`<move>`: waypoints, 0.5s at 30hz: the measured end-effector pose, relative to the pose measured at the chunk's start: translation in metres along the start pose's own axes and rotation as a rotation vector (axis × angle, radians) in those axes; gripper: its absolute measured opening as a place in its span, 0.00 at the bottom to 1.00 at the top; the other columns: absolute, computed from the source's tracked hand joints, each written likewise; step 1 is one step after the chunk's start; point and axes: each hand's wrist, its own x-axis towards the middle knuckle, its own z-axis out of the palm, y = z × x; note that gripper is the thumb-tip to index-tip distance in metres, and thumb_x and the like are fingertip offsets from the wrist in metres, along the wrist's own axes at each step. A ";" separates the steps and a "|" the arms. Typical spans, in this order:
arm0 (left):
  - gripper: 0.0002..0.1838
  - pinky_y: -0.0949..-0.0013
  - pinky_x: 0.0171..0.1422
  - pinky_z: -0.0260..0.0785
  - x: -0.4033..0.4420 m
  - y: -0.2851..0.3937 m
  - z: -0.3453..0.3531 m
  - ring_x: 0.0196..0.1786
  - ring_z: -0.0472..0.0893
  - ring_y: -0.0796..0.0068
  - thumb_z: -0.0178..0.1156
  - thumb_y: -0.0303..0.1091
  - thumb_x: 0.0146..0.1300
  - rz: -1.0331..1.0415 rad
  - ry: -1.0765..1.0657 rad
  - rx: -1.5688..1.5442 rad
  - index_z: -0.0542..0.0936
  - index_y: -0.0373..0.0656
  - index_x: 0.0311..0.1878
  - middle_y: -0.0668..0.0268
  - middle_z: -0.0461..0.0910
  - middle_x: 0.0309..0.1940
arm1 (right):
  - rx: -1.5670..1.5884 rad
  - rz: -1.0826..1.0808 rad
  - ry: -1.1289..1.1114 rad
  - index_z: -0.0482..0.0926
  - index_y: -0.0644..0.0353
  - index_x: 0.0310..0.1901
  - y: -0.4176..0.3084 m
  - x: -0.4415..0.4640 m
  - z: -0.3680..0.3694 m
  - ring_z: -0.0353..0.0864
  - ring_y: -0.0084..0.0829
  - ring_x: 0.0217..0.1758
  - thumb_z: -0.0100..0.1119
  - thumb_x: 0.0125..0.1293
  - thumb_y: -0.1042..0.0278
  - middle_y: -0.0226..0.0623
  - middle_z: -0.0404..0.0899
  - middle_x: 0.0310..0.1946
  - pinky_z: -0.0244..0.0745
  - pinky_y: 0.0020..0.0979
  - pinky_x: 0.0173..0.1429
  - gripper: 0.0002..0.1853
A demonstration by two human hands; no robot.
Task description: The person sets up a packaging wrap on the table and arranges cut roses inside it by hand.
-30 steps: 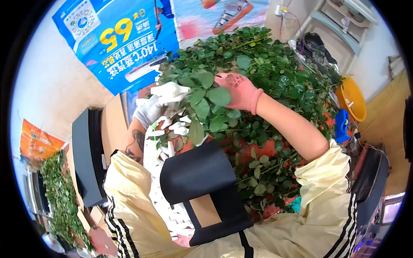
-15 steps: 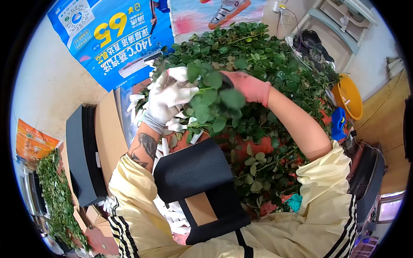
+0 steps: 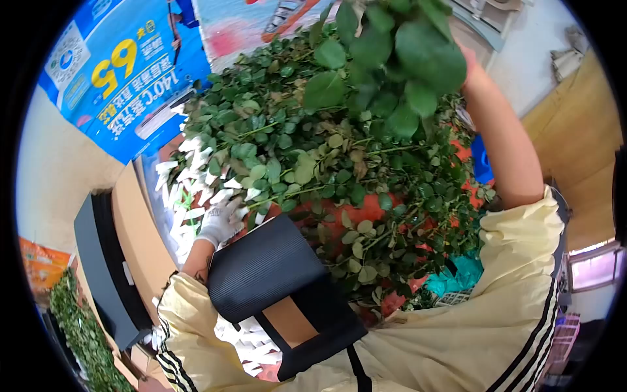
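Green bunch (image 3: pixel 418 59): one, large-leaved, held up before the camera at top centre-right, above the pile; its nearer leaves overlap too much to count.
Pink-gloved right hand (image 3: pixel 468 64): one, mostly hidden behind that bunch, a sliver of glove showing at its right edge; how the fingers close cannot be told.
White-gloved left hand (image 3: pixel 221 223): one, low among the white pieces, fingers reaching forward and somewhat spread; whether anything is pinched cannot be told.
White pieces (image 3: pixel 194 147): well over a dozen, overlapping, left of the pile; more lie below, beside the black sheet.
Leafy pile (image 3: pixel 261 140): one broad heap of many stems, too tangled to count, over a red surface (image 3: pixel 313 217).
Black ridged sheet (image 3: pixel 264 268): one, curved, in front of the person's body, just beside the left hand; one brown panel (image 3: pixel 290 321) below it.
Yellow sleeves (image 3: pixel 522 242): two, dark stripes on each.
Posters: two on the wall, one blue (image 3: pixel 124 72) with a large 65, one showing a shoe (image 3: pixel 287 19).
Teal bag (image 3: pixel 460 277): one, near the right sleeve.
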 end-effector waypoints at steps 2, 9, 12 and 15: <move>0.24 0.57 0.58 0.65 0.000 0.019 -0.009 0.57 0.72 0.54 0.64 0.46 0.48 -0.124 -0.171 0.103 0.77 0.51 0.49 0.56 0.72 0.54 | -0.306 -0.174 0.063 0.65 0.58 0.63 -0.024 -0.003 0.000 0.66 0.39 0.63 0.51 0.58 0.52 0.41 0.67 0.61 0.64 0.40 0.65 0.32; 0.11 0.62 0.45 0.73 0.006 0.044 -0.094 0.38 0.81 0.56 0.58 0.39 0.53 -0.142 0.021 -0.193 0.80 0.45 0.37 0.55 0.81 0.32 | -0.984 -0.561 0.343 0.66 0.59 0.62 -0.044 0.003 0.006 0.68 0.38 0.62 0.52 0.57 0.53 0.41 0.68 0.60 0.65 0.39 0.64 0.31; 0.14 0.62 0.49 0.71 0.005 0.046 -0.117 0.43 0.81 0.57 0.58 0.41 0.54 -0.150 -0.241 0.047 0.81 0.45 0.41 0.54 0.81 0.39 | -1.077 -0.622 0.399 0.67 0.59 0.61 -0.029 0.008 0.012 0.69 0.38 0.61 0.52 0.56 0.53 0.41 0.69 0.60 0.65 0.38 0.64 0.31; 0.18 0.65 0.51 0.70 -0.015 0.033 -0.095 0.43 0.80 0.63 0.60 0.43 0.53 0.001 -0.499 -0.151 0.81 0.45 0.44 0.58 0.82 0.39 | -1.051 -0.661 0.446 0.67 0.59 0.61 -0.024 0.004 0.018 0.70 0.38 0.60 0.52 0.56 0.54 0.41 0.69 0.59 0.65 0.38 0.64 0.31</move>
